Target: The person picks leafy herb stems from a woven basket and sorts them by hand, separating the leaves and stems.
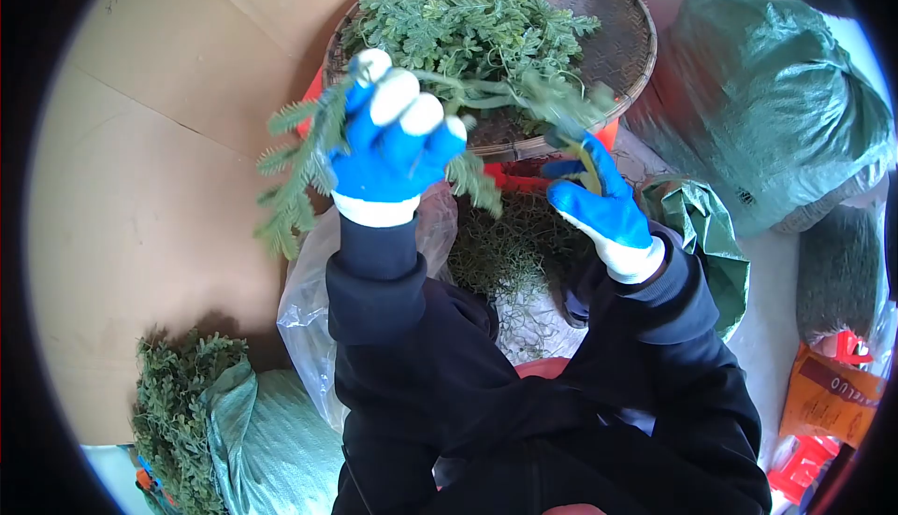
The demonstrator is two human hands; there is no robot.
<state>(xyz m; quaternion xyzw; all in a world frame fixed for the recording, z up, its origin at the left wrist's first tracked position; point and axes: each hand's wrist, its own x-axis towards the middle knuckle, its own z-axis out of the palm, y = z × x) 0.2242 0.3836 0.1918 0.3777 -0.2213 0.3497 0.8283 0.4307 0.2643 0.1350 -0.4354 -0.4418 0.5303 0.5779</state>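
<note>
My left hand [398, 145], in a blue glove with white fingertips, is closed around several green fern-like sprigs [304, 174]. Their fronds hang on both sides of the fist, and a blurred leafy strand [496, 92] stretches right from it. My right hand [608, 202], gloved the same way, grips a yellow-handled tool [591, 171] that looks like small snips; its dark tip is smeared by motion near the strand's right end. Just beyond both hands, a heap of leafy green sprigs [458, 33] lies on a round woven bamboo tray [613, 24].
Below the tray, cut stems [510, 244] lie piled on the floor beside a clear plastic bag [318, 300]. A big green sack [767, 103] stands at right, an open green bag [725, 244] nearer. Another sack [276, 440] with foliage sits lower left, near a cardboard wall [159, 197].
</note>
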